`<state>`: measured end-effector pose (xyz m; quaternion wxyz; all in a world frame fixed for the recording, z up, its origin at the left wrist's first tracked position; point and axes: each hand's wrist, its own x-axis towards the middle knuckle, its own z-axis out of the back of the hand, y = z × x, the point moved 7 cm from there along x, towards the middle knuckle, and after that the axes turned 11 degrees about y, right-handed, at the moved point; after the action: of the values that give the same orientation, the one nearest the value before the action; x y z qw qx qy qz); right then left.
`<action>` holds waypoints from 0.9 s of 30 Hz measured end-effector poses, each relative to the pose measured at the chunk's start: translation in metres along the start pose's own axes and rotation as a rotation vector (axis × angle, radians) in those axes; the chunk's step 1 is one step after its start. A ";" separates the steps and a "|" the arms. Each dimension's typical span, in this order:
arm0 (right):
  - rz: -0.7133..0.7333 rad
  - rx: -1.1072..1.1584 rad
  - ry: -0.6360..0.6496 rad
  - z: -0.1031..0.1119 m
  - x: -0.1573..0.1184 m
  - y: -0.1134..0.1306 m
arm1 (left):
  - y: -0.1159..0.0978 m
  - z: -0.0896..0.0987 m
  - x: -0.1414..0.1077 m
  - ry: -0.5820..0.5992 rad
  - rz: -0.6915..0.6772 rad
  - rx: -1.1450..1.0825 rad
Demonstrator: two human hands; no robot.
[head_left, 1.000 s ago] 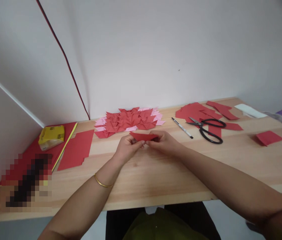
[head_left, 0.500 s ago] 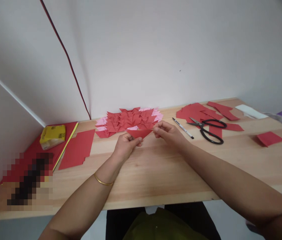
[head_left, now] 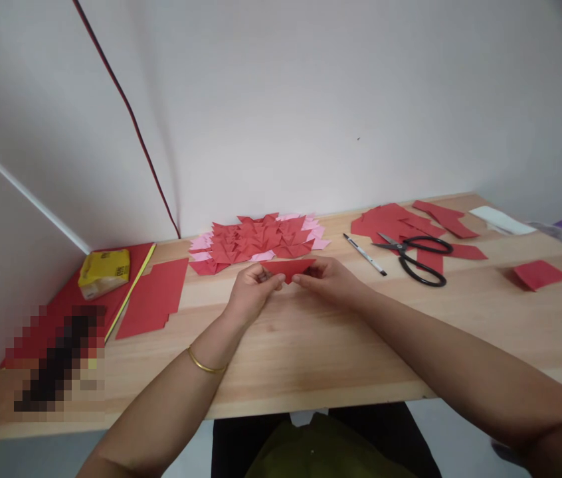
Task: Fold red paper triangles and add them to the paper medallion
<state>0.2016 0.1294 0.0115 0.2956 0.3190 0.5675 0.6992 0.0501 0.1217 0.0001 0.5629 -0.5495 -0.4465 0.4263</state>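
Observation:
A small red paper folded into a triangle (head_left: 288,267) is held just above the table, its long edge away from me and its point toward me. My left hand (head_left: 257,287) pinches its left side between thumb and fingers. On the other side my right hand (head_left: 325,279) grips it, thumb near the point and fingers behind, partly hidden by the paper. Just beyond both hands lies a pile of folded red paper pieces (head_left: 256,238), with pink folded pieces (head_left: 315,234) along its sides.
Right of my hands lie a pen (head_left: 365,254), black-handled scissors (head_left: 410,252), red paper scraps (head_left: 385,219) and a red paper square (head_left: 540,274). To the left are a cut red sheet (head_left: 154,299) and a yellow packet (head_left: 105,272). A wall (head_left: 281,113) stands behind the table (head_left: 311,352).
My right hand has shifted its grip from the triangle's right corner to its right side, thumb now near the point. The triangle has turned to face me more squarely. My left hand keeps hold.

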 end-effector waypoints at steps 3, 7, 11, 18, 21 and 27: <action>0.008 0.015 0.083 -0.010 0.000 0.003 | 0.000 -0.004 -0.001 0.019 0.014 -0.022; -0.057 -0.053 0.051 -0.009 -0.003 0.002 | -0.003 0.002 -0.002 -0.032 -0.026 -0.023; -0.109 -0.093 0.030 -0.006 -0.004 -0.001 | -0.009 0.014 -0.001 -0.112 -0.104 -0.034; -0.067 -0.081 0.019 -0.004 -0.002 -0.001 | -0.011 0.013 0.000 -0.099 -0.121 -0.116; -0.051 -0.068 0.002 -0.002 -0.002 -0.001 | -0.010 0.008 0.001 -0.058 -0.087 -0.170; -0.042 -0.019 0.029 -0.005 0.000 -0.005 | -0.013 -0.010 -0.001 0.118 -0.027 0.052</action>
<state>0.1978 0.1266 0.0061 0.3050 0.2942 0.5715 0.7027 0.0597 0.1174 0.0130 0.6078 -0.5529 -0.4087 0.3972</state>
